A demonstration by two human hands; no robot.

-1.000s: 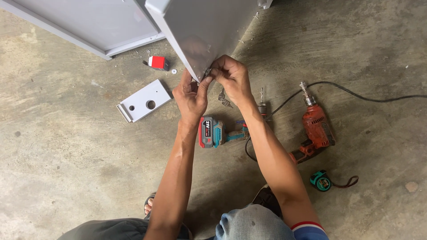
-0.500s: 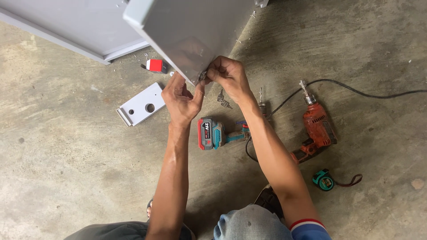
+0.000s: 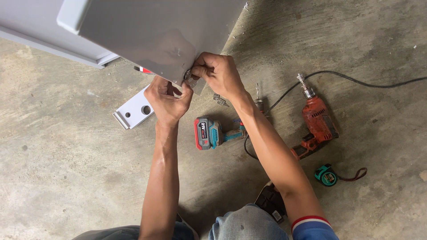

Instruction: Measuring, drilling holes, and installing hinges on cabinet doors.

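A big grey metal panel (image 3: 151,31) is tilted up over the floor and fills the top of the view. At its lower edge sits a small shiny metal fitting (image 3: 190,78). My right hand (image 3: 220,73) pinches this fitting from the right with thumb and fingers. My left hand (image 3: 167,100) is just below the edge, its fingers curled up behind the panel beside the fitting. What the left fingers touch behind the panel is hidden.
On the concrete floor lie a white plate with holes (image 3: 133,109), a small red object (image 3: 142,70) half under the panel, keys (image 3: 220,100), a teal cordless drill (image 3: 212,133), a red corded drill (image 3: 318,122) with its black cable, and a teal tape measure (image 3: 327,174). Another grey panel (image 3: 40,38) lies back left.
The grey panel has tipped further toward me and now covers more of the view and the red object. My left hand dropped below the edge; the right hand stayed on the fitting.
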